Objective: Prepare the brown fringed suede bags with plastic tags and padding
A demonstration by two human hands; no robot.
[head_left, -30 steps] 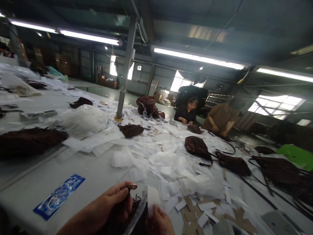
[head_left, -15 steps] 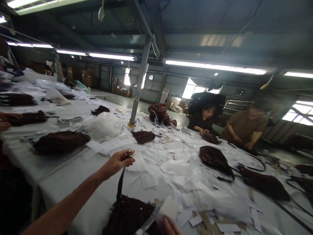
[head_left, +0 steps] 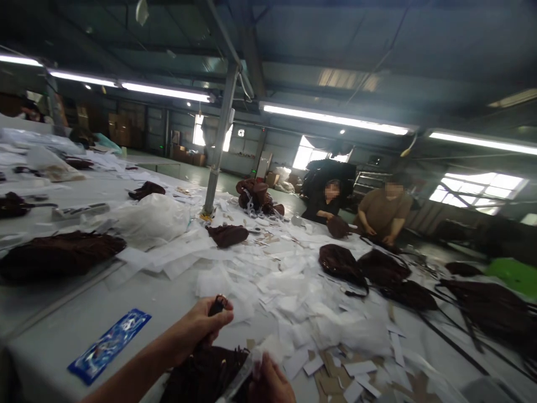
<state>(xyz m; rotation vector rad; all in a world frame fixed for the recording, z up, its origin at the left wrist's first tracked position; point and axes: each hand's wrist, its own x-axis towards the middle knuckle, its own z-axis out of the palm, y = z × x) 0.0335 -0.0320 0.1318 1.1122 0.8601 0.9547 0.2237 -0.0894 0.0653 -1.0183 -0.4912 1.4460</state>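
Left hand (head_left: 207,320) pinches strap (head_left: 218,305) over bag (head_left: 197,372); right hand (head_left: 271,380) grips paper (head_left: 274,345). Open room around packet (head_left: 109,345), near table (head_left: 176,288) edge; scraps (head_left: 314,366) crowd right.

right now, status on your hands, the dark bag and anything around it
Left hand pinching dark strap end. Right hand gripping pale strip. Dark bag low in frame, partly cut off. White scraps strewn beyond.

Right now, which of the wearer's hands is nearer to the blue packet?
Left. The left hand is to the right of the blue packet; the right hand is farther right, at the far side of the dark bag.
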